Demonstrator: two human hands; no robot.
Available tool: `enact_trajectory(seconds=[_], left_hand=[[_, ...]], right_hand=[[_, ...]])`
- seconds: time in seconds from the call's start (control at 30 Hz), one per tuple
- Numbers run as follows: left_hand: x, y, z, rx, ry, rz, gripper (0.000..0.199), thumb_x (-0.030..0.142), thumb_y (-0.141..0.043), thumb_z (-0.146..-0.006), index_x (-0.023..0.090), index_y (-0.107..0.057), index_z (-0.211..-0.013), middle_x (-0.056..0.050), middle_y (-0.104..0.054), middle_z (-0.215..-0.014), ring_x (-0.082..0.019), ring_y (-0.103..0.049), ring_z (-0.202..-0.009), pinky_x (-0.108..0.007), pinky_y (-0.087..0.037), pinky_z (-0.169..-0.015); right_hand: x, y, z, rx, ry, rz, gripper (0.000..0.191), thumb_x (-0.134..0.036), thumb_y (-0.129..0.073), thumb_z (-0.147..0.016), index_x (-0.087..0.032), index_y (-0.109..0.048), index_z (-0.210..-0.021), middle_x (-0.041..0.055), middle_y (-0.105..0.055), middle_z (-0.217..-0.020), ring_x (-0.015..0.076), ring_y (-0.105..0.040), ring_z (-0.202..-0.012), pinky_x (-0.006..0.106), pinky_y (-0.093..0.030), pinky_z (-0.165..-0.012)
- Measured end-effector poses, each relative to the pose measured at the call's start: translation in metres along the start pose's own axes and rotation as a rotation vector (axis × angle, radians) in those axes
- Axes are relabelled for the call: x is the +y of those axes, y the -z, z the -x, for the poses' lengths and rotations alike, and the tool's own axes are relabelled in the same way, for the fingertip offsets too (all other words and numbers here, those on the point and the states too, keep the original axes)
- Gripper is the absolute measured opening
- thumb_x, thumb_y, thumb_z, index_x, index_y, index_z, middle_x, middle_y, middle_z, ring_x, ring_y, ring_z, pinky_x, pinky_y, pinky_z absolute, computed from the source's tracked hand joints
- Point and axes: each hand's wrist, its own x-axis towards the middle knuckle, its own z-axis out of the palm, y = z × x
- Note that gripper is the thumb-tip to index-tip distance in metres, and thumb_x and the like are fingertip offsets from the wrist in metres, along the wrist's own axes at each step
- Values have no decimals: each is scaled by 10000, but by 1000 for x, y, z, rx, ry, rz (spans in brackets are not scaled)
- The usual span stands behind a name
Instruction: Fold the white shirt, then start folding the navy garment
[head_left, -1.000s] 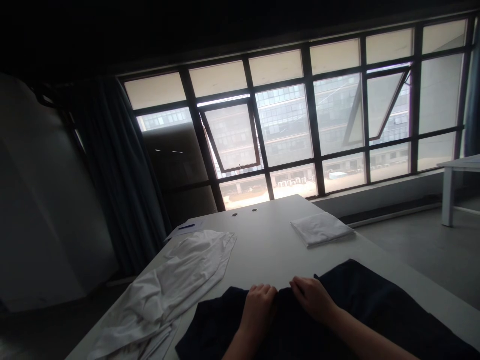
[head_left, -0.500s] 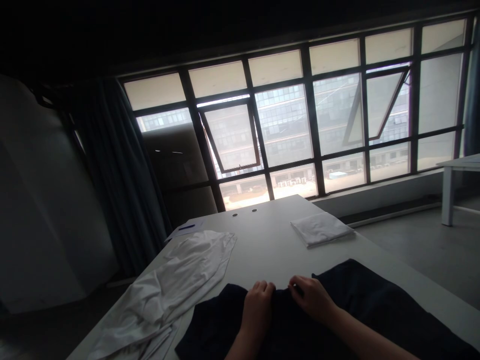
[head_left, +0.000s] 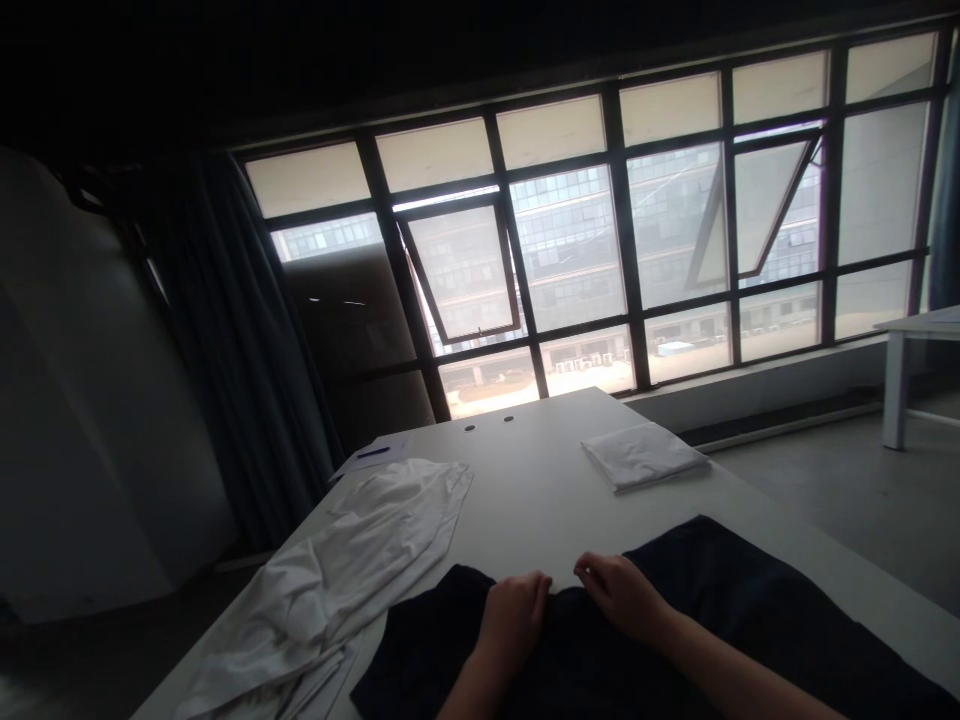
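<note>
A dark navy cloth [head_left: 757, 610] lies spread over the near end of the white table [head_left: 525, 500]. At its far edge, near the middle, my left hand [head_left: 517, 610] has its fingers closed on the fabric. Just to the right, my right hand [head_left: 616, 590] pinches the same edge, thumb and fingers together. A small gap separates the two hands, with the cloth's edge dipping between them.
A crumpled white cloth [head_left: 322, 590] covers the table's left side. Toward the back right sits a folded white cloth [head_left: 643, 456]. A pen [head_left: 373, 453] rests on paper at the far left corner. Another table [head_left: 894, 385] stands at the right.
My left hand has shifted slightly down, and the cloth's edge between my hands sits a little lower. Both hands stay closed at the edge.
</note>
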Motion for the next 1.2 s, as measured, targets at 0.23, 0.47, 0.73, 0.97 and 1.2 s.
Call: enact_trajectory(seconds=[0.23,0.47,0.73,0.97,1.2], left_hand=[[-1,-3,0,35,-44,4,205,335,-529,-1009,275,-725,-1019,-13,-743,-1027,-208,-697,-944,-273,-471,-814],[-2,-5,2,160,-71,57,189,260,-512,-1027,242,-682,-946,-34,-690,-989,-206,-647,-960,-271,-453,-806],[-8,-17,-4,386,-112,72,201,212,-549,-1012,231,-664,-849,-29,-657,-893,-226,-606,-893,-335,-434,-807],[-13,-19,-6,497,-89,163,236,220,-507,-1025,227,-641,-831,-34,-637,-881,-234,-594,-865,-359,-435,-809],[-17,-20,-5,585,-93,329,239,281,-483,-1048,224,-639,-876,-39,-627,-902,-224,-607,-864,-348,-455,-811]], right_hand=[[3,-1,-1,50,38,49,197,-227,-495,-902,-231,-692,-918,35,-697,-906,183,-643,-815,285,-467,-762],[4,-1,-1,9,68,8,220,-195,-511,-882,-227,-723,-927,43,-694,-885,204,-643,-867,307,-483,-810],[7,-3,-2,-14,55,1,230,-193,-513,-871,-224,-729,-942,43,-722,-880,198,-653,-836,296,-479,-796],[6,-1,-2,-26,61,-15,234,-219,-510,-879,-232,-734,-945,27,-721,-825,180,-650,-744,276,-461,-717],[7,-3,-1,-8,21,-19,255,-319,-527,-920,-264,-736,-1056,-4,-725,-749,189,-677,-716,287,-471,-734]])
